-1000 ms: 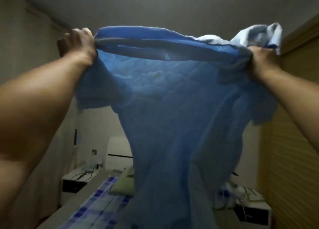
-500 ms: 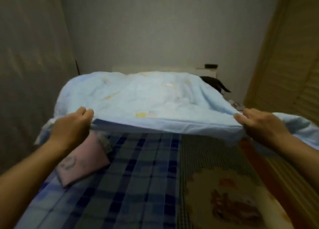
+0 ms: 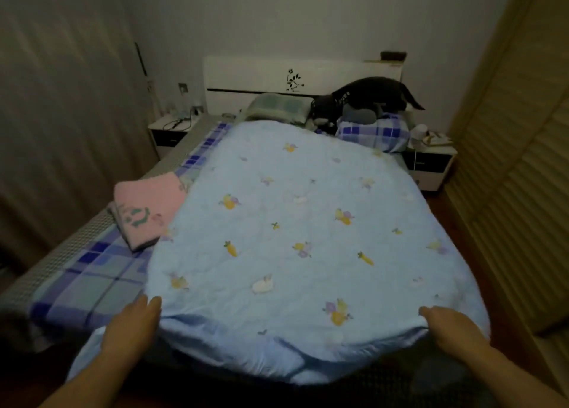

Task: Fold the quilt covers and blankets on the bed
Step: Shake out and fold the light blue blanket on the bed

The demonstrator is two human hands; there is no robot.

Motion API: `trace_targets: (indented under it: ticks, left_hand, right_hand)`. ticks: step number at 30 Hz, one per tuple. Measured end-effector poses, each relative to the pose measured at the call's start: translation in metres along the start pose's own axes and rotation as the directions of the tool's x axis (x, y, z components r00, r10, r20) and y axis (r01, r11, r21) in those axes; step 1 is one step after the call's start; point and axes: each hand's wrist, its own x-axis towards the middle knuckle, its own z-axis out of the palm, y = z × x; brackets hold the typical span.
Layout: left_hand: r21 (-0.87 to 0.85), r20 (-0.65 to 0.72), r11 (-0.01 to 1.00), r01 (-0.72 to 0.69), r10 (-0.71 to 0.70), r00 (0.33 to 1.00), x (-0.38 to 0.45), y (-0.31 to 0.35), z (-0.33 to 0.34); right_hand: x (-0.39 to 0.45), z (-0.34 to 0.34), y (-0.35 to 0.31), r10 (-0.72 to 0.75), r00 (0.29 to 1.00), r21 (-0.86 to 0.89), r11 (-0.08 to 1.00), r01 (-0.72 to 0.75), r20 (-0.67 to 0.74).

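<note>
Blue quilt spread flat across the bed.
Its near edge hangs over the foot; checked sheet shows bare along the left, where a folded pink blanket lies touching the quilt's side. Left hand rests open-fingered at the near corner; right hand has its grip on the near edge.

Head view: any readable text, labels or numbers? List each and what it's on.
None can be read.
Black garment on the pillows: pale lettering on it, too blurred to read.
Folded pink blanket: a green and pink design, no legible letters.
Headboard: a black flower decal, no words.
Blue quilt: only fruit, carrot and rabbit prints.
</note>
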Motion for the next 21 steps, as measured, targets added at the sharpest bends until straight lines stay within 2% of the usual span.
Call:
trace_targets:
  ticks: [2,4,8,10,12,14,16,19,20,21]
  left_hand:
    - [-0.082,0.048,0.997,0.001,0.003,0.999,-0.023,0.018,0.011]
    - [-0.130,0.104,0.991,0.001,0.013,0.995,-0.046,0.035,0.020]
    - [-0.195,0.197,0.980,0.035,0.005,0.980,-0.082,0.052,0.038]
    - [-0.199,0.246,0.979,0.053,-0.002,0.969,-0.097,0.052,0.051]
    - [-0.197,0.276,0.978,0.068,-0.011,0.961,-0.112,0.051,0.064]
    - [-0.206,0.276,0.976,0.066,-0.007,0.961,-0.128,0.052,0.073]
    - [-0.217,0.300,0.972,0.091,-0.022,0.954,-0.140,0.055,0.080]
    - [-0.273,0.337,0.943,0.190,-0.091,0.937,-0.153,0.062,0.088]
    - [-0.292,0.336,0.925,0.244,-0.140,0.931,-0.159,0.064,0.088]
    - [-0.314,0.337,0.894,0.319,-0.210,0.918,-0.164,0.066,0.088]
  right_hand:
    - [-0.005,0.031,0.017,-0.042,0.992,-0.075,0.996,0.052,0.122]
    - [-0.018,0.053,0.024,0.024,0.977,-0.112,0.994,0.000,0.210]
    - [-0.053,0.081,0.019,0.118,0.988,-0.076,0.991,-0.111,0.097]
    - [-0.072,0.097,0.012,0.199,0.972,-0.080,0.979,-0.190,0.124]
    - [-0.087,0.105,-0.002,0.273,0.943,0.027,0.959,-0.283,0.193]
    - [-0.096,0.118,-0.012,0.399,0.882,0.227,0.861,-0.454,0.250]
    - [-0.097,0.138,-0.015,0.484,0.810,0.328,0.746,-0.579,0.330]
    - [-0.112,0.163,-0.028,0.522,0.720,0.586,0.432,-0.686,0.458]
    - [-0.120,0.165,-0.035,0.507,0.717,0.638,0.361,-0.680,0.478]
    - [-0.126,0.163,-0.045,0.508,0.695,0.708,0.211,-0.674,0.510]
